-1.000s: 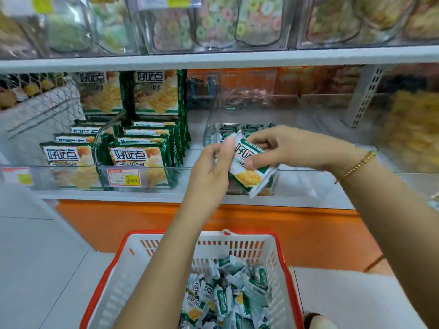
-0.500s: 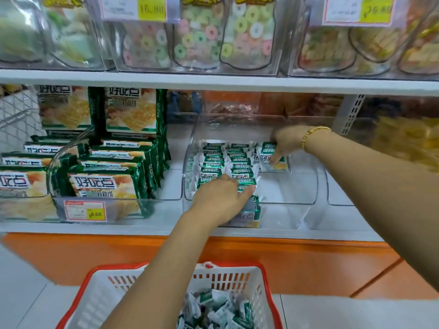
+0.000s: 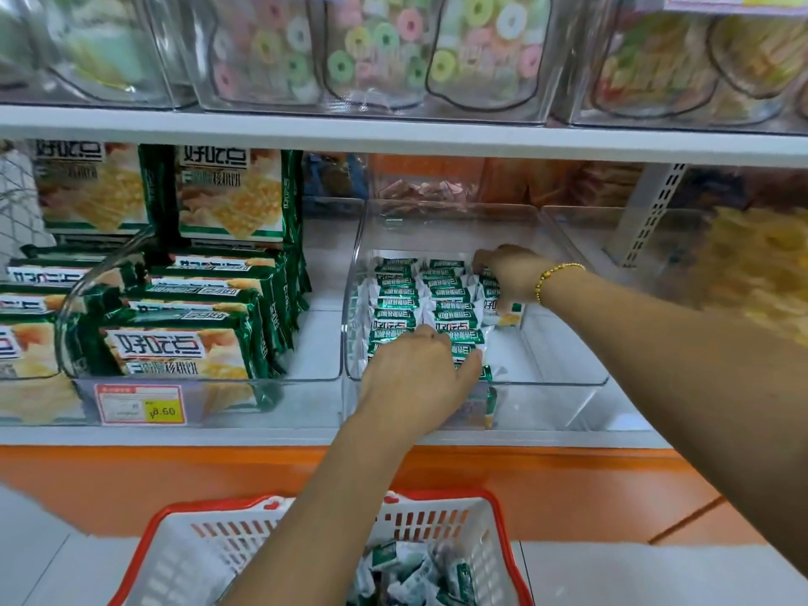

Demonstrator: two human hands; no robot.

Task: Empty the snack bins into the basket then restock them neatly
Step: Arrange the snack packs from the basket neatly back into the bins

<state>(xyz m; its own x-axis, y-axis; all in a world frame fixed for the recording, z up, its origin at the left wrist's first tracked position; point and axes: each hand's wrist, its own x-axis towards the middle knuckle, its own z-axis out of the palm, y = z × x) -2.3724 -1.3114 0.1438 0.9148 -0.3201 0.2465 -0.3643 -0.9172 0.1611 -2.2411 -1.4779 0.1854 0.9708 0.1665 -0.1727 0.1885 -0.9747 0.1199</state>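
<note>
Small green snack packets (image 3: 402,295) are stood on edge in two neat rows inside a clear bin (image 3: 564,378) on the lower shelf, filling its left side. The left hand (image 3: 415,378) is laid knuckles-up on the near end of these rows, its fingers (image 3: 430,336) bent down onto the front packets and the thumb stretched out to the right; whether a packet is actually gripped cannot be told. Beyond and to the right of those fingers, the right hand (image 3: 511,273) is reached to the back of the bin, and its fingers (image 3: 483,260) are curled down round the packets of a short third row, one of which is seen under the palm. A gold bracelet (image 3: 555,277) is worn on that wrist.

Left of the left-hand fingers, large cracker packs (image 3: 175,343) are stacked in a neighbouring bin marked with a price tag (image 3: 142,404). Below both forearms, a red-rimmed white basket (image 3: 183,544) is seen, with loose packets (image 3: 393,562) heaped inside. Above the hands, coloured ring sweets (image 3: 371,50) are held in clear tubs on the upper shelf (image 3: 393,133).
</note>
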